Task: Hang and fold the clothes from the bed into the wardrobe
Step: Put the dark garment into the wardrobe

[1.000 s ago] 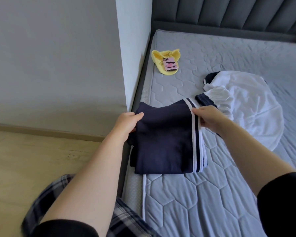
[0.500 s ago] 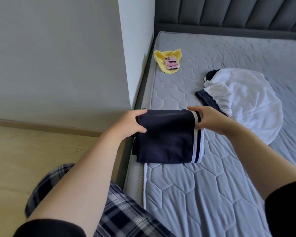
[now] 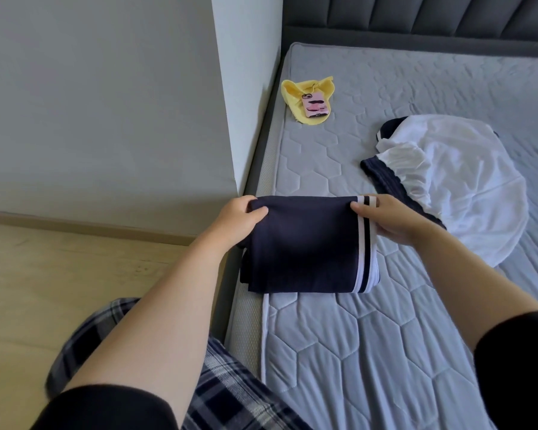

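Left hand (image 3: 236,217) and right hand (image 3: 385,218) each grasp the folded navy garment (image 3: 305,246); white shirt (image 3: 466,187) at two o'clock.

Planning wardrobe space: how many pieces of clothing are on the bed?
3: the folded navy garment with white stripes near the mattress edge, the crumpled white garment with navy trim to its right, and the small yellow cloth item under a pink phone. None obviously hidden.

Pink-cased phone (image 3: 315,105) lying on yellow cloth (image 3: 295,96); light wooden floor (image 3: 44,290) left; grey padded headboard (image 3: 448,17) behind.
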`<control>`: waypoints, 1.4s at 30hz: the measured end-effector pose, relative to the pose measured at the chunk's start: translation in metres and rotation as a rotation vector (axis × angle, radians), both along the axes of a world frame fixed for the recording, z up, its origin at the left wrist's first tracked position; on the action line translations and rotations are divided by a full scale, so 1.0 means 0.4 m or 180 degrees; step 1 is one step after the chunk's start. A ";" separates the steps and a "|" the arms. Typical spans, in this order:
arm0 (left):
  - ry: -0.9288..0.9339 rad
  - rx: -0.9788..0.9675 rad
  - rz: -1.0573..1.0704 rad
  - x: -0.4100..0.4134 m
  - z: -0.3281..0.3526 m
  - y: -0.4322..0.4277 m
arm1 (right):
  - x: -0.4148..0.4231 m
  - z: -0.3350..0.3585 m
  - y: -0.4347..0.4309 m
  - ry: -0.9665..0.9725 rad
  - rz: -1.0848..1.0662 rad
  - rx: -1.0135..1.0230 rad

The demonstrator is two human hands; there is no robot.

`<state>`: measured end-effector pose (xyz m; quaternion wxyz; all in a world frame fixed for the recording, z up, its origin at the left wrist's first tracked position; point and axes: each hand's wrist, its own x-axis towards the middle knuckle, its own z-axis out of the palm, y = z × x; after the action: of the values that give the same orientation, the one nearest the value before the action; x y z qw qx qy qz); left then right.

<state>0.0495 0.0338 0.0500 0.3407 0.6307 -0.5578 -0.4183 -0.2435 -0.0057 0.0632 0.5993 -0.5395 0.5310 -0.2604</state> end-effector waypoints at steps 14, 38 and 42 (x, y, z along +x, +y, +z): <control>-0.0806 0.0105 0.1079 -0.079 -0.157 -0.141 | 0.128 -0.170 -0.151 0.2159 -0.1083 -0.0903; -0.2907 -0.0470 -0.1284 -0.185 -0.242 -0.129 | 0.069 -0.227 -0.147 0.1575 -0.1645 0.0832; -0.2866 -0.0369 -0.1319 -0.181 -0.265 -0.135 | 0.032 -0.217 -0.133 0.1111 -0.0858 0.1456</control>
<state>-0.0227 -0.0203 -0.0562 0.0103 0.6046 -0.7855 -0.1317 -0.2307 -0.0588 -0.0237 0.5650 -0.3521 0.7373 -0.1148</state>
